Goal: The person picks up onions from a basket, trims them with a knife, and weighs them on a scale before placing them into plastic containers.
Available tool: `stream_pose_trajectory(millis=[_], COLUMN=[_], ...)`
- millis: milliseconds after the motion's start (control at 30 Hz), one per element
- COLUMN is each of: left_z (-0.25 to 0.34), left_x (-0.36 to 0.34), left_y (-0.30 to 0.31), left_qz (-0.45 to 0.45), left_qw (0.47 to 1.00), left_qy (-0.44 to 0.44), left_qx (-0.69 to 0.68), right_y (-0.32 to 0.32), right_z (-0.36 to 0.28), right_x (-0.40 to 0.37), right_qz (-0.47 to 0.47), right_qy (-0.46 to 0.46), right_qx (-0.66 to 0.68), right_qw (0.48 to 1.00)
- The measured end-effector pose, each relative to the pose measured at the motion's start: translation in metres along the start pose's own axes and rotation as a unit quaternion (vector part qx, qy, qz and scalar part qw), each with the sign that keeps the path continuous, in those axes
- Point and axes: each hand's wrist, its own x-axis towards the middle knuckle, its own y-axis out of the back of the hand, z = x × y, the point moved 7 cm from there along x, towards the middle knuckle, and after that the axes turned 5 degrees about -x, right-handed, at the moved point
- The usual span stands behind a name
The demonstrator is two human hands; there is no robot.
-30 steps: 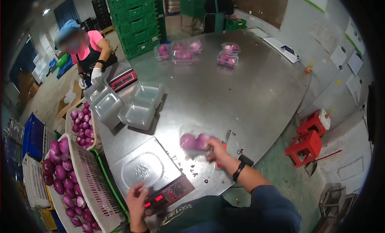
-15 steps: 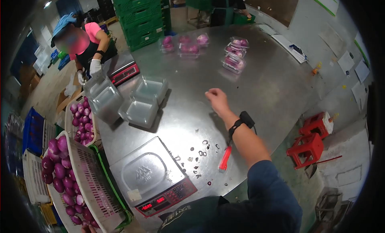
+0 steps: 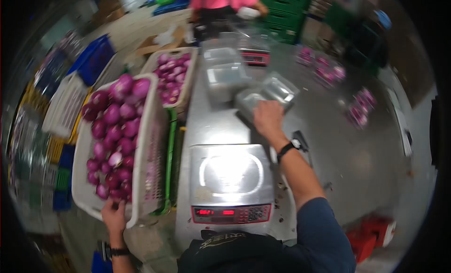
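My left hand (image 3: 114, 217) is closed over the near rim of a white plastic crate (image 3: 151, 146), its fingertips beside the lowest onions. Peeled purple onions (image 3: 120, 127) fill this crate. My right hand (image 3: 269, 117) is stretched forward over the table, its fingers curled over the near side of a clear plastic container (image 3: 246, 101) with its lid folded open; the fingertips are hidden inside. Between my arms stands a digital scale (image 3: 230, 174) with a bare metal plate and lit red figures. Motion blurs much of the view.
Stacked clear containers (image 3: 225, 75) stand beyond, near a second scale (image 3: 255, 58). Another onion crate (image 3: 185, 92) is at the table's left edge. Packed onions (image 3: 361, 108) lie on the right. A person in pink (image 3: 223, 0) works opposite. Red stools (image 3: 371, 237) stand at lower right.
My view has swung left toward the crates. My right hand has gone from above the bare table to the clear container. My left hand now shows more fully at the crate's near rim.
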Motion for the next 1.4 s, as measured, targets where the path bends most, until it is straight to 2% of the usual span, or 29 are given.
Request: stream_pose_trajectory(millis=[33,67,133,200,233,300,333,367,400,433,467,500,600,633,700,733,800,833,900,967,1067,1133,1167,1233,1300,1333,1367,1400], left_z=[0.009,0.013,0.030,0.034,0.035,0.037,0.041,0.030,0.015,0.008,0.002,-0.006,-0.029,-0.043,-0.063,-0.074,-0.086,-0.091,-0.090,-0.096,-0.114,-0.115,-0.114,-0.102,-0.098,-0.086,-0.067,-0.058], left_x=[-0.003,-0.005,-0.007,-0.006,-0.005,-0.002,-0.001,0.004,0.008,0.014,0.029,0.051,0.117,0.138,0.174,0.186,0.205,0.210,0.215,0.225,0.240,0.245,0.245,0.245,0.252,0.245,0.239,0.229], left_y=[0.004,0.008,0.011,0.012,0.013,0.012,0.013,0.021,0.018,0.017,0.031,0.048,0.098,0.104,0.111,0.105,0.091,0.084,0.063,0.045,0.028,0.030,0.032,0.040,0.049,0.052,0.052,0.035], left_qz=[0.013,0.000,-0.007,-0.007,-0.013,-0.034,-0.071,-0.068,-0.135,-0.200,-0.203,-0.187,-0.103,-0.102,-0.037,-0.040,-0.029,-0.033,-0.047,-0.058,-0.056,-0.067,-0.072,-0.040,-0.041,-0.023,-0.023,-0.136], left_qw=[1.000,0.999,0.997,0.996,0.996,0.993,0.991,0.990,0.989,0.972,0.963,0.976,0.986,0.986,0.974,0.975,0.957,0.957,0.933,0.927,0.886,0.896,0.903,0.912,0.976,0.993,0.994,0.984], left_qy=[-0.007,0.022,0.054,0.054,0.051,0.020,0.019,0.028,0.061,0.088,0.128,0.100,0.065,0.065,-0.026,-0.027,-0.062,-0.066,-0.138,-0.150,-0.165,-0.165,-0.163,-0.188,-0.078,-0.071,-0.071,0.040], left_qx=[0.012,0.026,0.050,0.069,0.075,0.109,0.115,0.117,0.018,-0.082,-0.124,-0.057,0.113,0.112,0.221,0.219,0.283,0.280,0.328,0.338,0.429,0.407,0.391,0.363,0.202,0.088,0.086,-0.109], right_y=[-0.022,-0.047,-0.078,-0.091,-0.091,-0.085,-0.082,-0.080,-0.081,-0.086,-0.092,-0.087,-0.057,-0.058,-0.052,-0.054,-0.025,-0.008,0.026,0.030,0.059,0.087,0.107,0.121,0.125,0.124,0.125,0.130], right_z=[-0.008,-0.012,-0.015,-0.003,0.000,0.007,0.013,0.018,0.023,0.031,0.037,0.030,0.013,0.011,0.015,0.015,-0.002,-0.014,-0.052,-0.073,-0.118,-0.144,-0.165,-0.191,-0.196,-0.201,-0.214,-0.232], right_x=[0.005,0.006,0.001,0.001,-0.003,-0.009,-0.009,-0.008,-0.004,-0.001,-0.001,0.000,0.006,0.004,-0.001,-0.009,-0.023,-0.031,-0.062,-0.114,-0.176,-0.190,-0.188,-0.186,-0.181,-0.177,-0.170,-0.159], right_qz=[-0.092,-0.182,-0.192,-0.195,-0.155,-0.150,-0.162,-0.174,-0.177,-0.204,-0.231,-0.231,-0.195,-0.194,-0.115,-0.115,0.085,0.085,0.033,-0.182,-0.292,-0.315,-0.304,-0.292,-0.272,-0.258,-0.258,-0.212], right_qy=[0.036,0.081,0.143,0.007,0.009,0.008,0.004,-0.002,0.004,-0.036,-0.078,-0.076,-0.122,-0.121,-0.107,-0.108,0.019,0.016,0.068,0.047,0.069,0.076,0.108,0.140,0.043,0.024,0.025,0.021], right_qx=[-0.015,-0.034,-0.018,0.043,0.065,0.104,0.121,0.136,0.138,0.164,0.188,0.189,0.163,0.162,0.106,0.103,0.072,0.067,0.100,0.131,0.119,0.124,0.157,0.188,0.266,0.283,0.281,0.322], right_qw=[0.995,0.979,0.971,0.980,0.986,0.983,0.979,0.975,0.975,0.964,0.951,0.951,0.960,0.960,0.982,0.982,0.994,0.994,0.992,0.973,0.946,0.938,0.933,0.927,0.924,0.924,0.924,0.923])
